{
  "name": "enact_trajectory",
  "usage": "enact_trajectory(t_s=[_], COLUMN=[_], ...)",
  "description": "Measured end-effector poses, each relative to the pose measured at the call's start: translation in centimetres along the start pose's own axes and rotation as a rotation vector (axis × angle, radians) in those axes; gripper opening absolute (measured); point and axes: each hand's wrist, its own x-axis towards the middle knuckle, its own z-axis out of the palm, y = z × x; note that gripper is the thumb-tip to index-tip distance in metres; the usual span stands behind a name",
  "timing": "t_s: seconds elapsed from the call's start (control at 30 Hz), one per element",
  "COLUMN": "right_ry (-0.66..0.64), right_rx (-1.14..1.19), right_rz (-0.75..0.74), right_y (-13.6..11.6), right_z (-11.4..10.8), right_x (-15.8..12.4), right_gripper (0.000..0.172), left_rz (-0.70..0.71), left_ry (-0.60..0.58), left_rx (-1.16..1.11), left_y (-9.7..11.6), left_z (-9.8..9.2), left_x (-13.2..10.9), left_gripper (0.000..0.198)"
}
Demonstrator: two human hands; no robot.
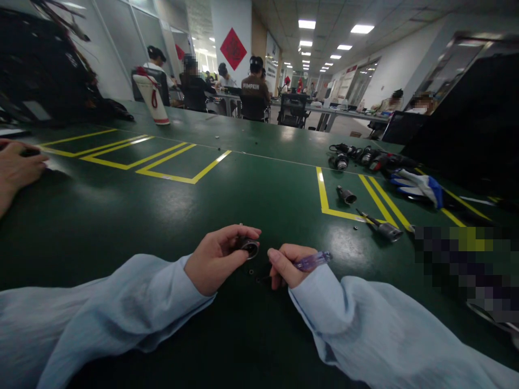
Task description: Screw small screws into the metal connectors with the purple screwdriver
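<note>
Evidently, a hollow metal part (251,249) is gripped between the thumb and fingers of the left hand (219,258), just above the near middle of the desk (170,216), its round opening turned rightward. Just to its right, a screwdriver with a purple see-through handle (313,261) is held in the closed fingers of the right hand (292,265), its dark shaft pointed left. A small ring (251,272) is seen below the metal part; whether anything is carried on the screwdriver's tip cannot be told. Farther right, a cone-shaped piece (346,195) and a longer shafted piece (384,229) are laid down. The step in hand is judged to be close work on the metal part, held steady while the screwdriver is poised; for any contact, fine alignment of the tip would be called for.
</note>
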Motion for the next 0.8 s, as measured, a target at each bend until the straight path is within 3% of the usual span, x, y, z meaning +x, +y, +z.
enact_trajectory(t_s=[0.2,0.4,0.53,0.63,0.8], right_ry=[0.048,0.071,0.143,0.107,0.019], right_rx=[-0.125,-0.159,-0.144,-0.133,-0.101], right_rz=[0.014,-0.370,-0.505,-0.502,-0.333], right_y=[-0.55,-0.18,-0.17,-0.11,0.02], right_z=[0.15,-0.22,-0.44,-0.32,-0.12], right_x=[-0.21,-0.72,-0.63,-0.49,-0.54], right_gripper=[0.039,0.038,0.036,0.035,0.033], left_rz=[0.067,0.001,-0.003,-0.014,-0.017], left_ry=[-0.032,0.000,0.009,-0.002,0.003], left_rx=[0.005,-0.061,-0.066,-0.071,-0.071], left_y=[-0.24,-0.30,-0.16,0.02,0.08], left_z=[-0.42,-0.49,-0.48,-0.42,-0.37], left_x=[-0.02,0.06,0.13,0.10,0.05], left_gripper=[0.030,0.034,0.030,0.029,0.028])
